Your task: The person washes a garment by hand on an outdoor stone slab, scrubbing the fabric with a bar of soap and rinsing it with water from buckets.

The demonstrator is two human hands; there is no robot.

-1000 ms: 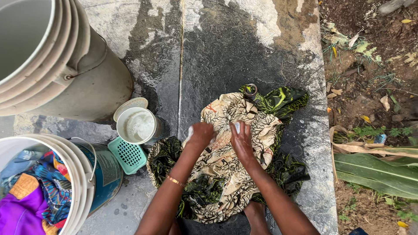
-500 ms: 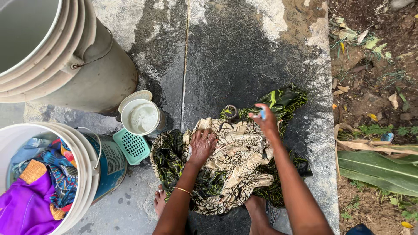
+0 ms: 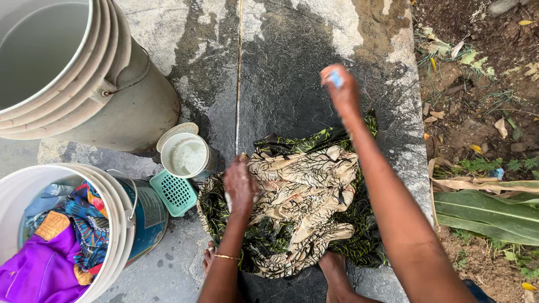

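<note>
Left hand (image 3: pixel 240 188) presses patterned cloth (image 3: pixel 303 196) — beside teal-labelled bucket (image 3: pixel 147 213)

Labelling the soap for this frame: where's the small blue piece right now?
In the head view it sits pinched in the raised right hand as a small blue piece, above the wet concrete slab, beyond the patterned cream-and-green cloth.

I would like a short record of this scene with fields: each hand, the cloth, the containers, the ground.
left hand: left hand presses flat on the patterned cloth, near its left edge
right hand: right hand raised over the wet slab, grip closed on a small blue piece
cloth: cream and green-black print, crumpled, lying on the concrete slab
containers: large grey bucket upper left; white bucket with colourful clothes; small cup with soapy water; teal basket
ground: slab dark and wet in the middle; soil and leaves at right
</note>
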